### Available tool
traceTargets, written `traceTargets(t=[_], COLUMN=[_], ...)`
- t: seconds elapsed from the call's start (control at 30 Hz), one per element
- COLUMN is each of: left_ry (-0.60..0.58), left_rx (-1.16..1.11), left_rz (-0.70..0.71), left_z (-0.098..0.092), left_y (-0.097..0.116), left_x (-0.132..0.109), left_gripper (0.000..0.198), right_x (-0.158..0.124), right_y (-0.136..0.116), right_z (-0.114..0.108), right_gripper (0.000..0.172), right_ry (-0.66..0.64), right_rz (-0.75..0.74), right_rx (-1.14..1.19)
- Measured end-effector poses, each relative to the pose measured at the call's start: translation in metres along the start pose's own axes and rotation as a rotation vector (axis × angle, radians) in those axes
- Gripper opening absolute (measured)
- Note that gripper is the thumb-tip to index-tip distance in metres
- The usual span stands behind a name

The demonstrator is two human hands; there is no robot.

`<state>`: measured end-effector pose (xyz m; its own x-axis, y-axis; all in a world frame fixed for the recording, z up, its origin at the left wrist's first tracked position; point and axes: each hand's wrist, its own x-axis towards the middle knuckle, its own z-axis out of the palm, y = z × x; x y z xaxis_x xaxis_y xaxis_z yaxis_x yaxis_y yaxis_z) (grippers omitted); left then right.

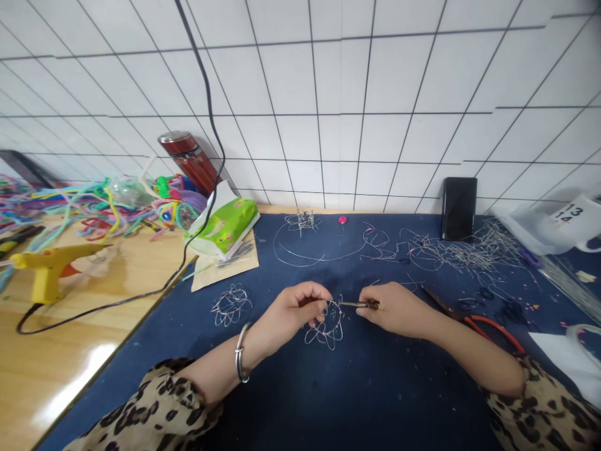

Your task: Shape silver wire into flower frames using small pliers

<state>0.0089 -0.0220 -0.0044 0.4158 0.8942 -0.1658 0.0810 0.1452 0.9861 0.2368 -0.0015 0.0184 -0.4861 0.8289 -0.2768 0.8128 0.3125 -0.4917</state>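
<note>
My left hand (305, 305) pinches the upper left edge of a looped wire ring (331, 338), bent into petal-like loops with small pink beads. From the right, my right hand (384, 307) is closed round a pair of pliers (352, 305). The slim jaws of the pliers reach the top right of the ring; whether they grip the wire is too small to tell. A second looped wire ring (231, 305) lies flat on the dark blue mat (282, 401), left of my left hand.
Red-handled scissors (493, 332) and tangled wire offcuts (469, 254) lie right. A black phone (459, 208) leans on the wall. At left are a yellow glue gun (51, 266), its cord, a green tissue pack (225, 227), a red flask (190, 161) and pipe cleaners (70, 200).
</note>
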Motion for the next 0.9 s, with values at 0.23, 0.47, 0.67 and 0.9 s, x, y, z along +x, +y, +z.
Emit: traceTargets(t=[0.23,0.47,0.67,0.9], left_ry=[-0.014,-0.039,-0.086,-0.107], left_rx=[-0.018,-0.078,-0.19,-0.333], left_rz=[0.026,0.015,-0.004,-0.083], left_z=[0.0001,0.0005,0.002,0.0028], left_y=[0.0014,0.0011,-0.0007,-0.0023], left_x=[0.0005,0.0015,0.003,0.0022], left_gripper=[0.01,0.012,0.015,0.011], right_x=[-0.0003,0.0006,0.0012,0.0011], right_y=[0.0013,0.0014,0.0008,0.0028], right_z=[0.001,0.0018,0.0006,0.0015], right_gripper=[0.023,0.023,0.024,0.025], right_ry=[0.002,0.005,0.001,0.008], right_rz=[-0.005,-0.007,-0.002,-0.003], right_rx=[-0.01,-0.001,0.011,0.045])
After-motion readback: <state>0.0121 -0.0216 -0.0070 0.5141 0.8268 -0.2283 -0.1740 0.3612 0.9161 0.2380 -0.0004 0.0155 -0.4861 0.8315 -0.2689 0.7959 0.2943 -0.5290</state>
